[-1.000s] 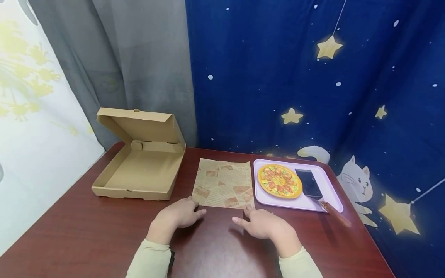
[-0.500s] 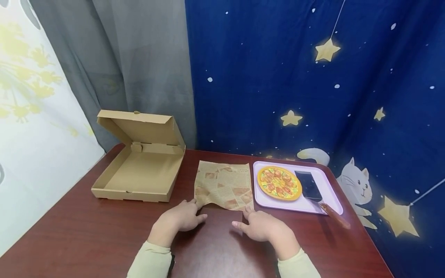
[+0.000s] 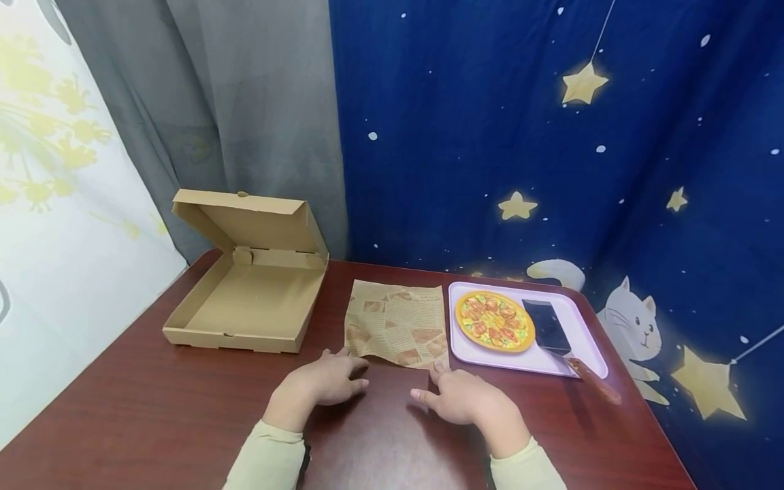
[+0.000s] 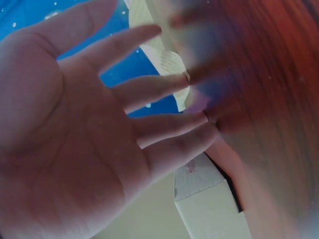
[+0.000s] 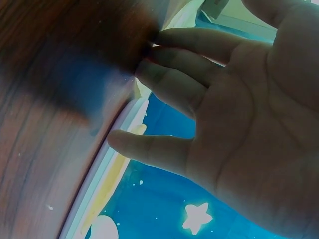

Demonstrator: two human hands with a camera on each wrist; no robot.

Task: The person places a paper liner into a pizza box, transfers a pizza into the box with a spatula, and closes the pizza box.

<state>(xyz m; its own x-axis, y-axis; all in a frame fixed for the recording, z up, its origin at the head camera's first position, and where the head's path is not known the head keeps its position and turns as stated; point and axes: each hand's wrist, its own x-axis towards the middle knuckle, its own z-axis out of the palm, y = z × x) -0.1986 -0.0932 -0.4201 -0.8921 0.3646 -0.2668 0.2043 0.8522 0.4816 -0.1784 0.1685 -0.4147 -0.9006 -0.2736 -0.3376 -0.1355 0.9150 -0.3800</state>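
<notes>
A sheet of brown newsprint-patterned wrapping paper [image 3: 398, 320] lies on the dark red table, its near left edge rippled up. At its near left corner is my left hand [image 3: 324, 378], palm down with the fingertips at the paper and table. The left wrist view has those fingers [image 4: 164, 134] spread and nearly straight, nothing gripped. My right hand [image 3: 468, 395] rests its fingertips at the near right corner of the sheet. In the right wrist view its fingers [image 5: 154, 149] also reach out straight, with the little finger apart from the others.
Left of the paper stands a cardboard pizza box [image 3: 229, 339] with its lid raised. To the right, a pale lilac tray [image 3: 582, 320] holds a toy-like pizza [image 3: 495, 321] and a pizza server [image 3: 545, 325] whose wooden handle overhangs the near rim. Curtains hang behind the table.
The paper's near left edge has risen into a ripple and its left corner has shifted slightly right. My left hand has moved a little right with it; the right hand stays nearly in place.
</notes>
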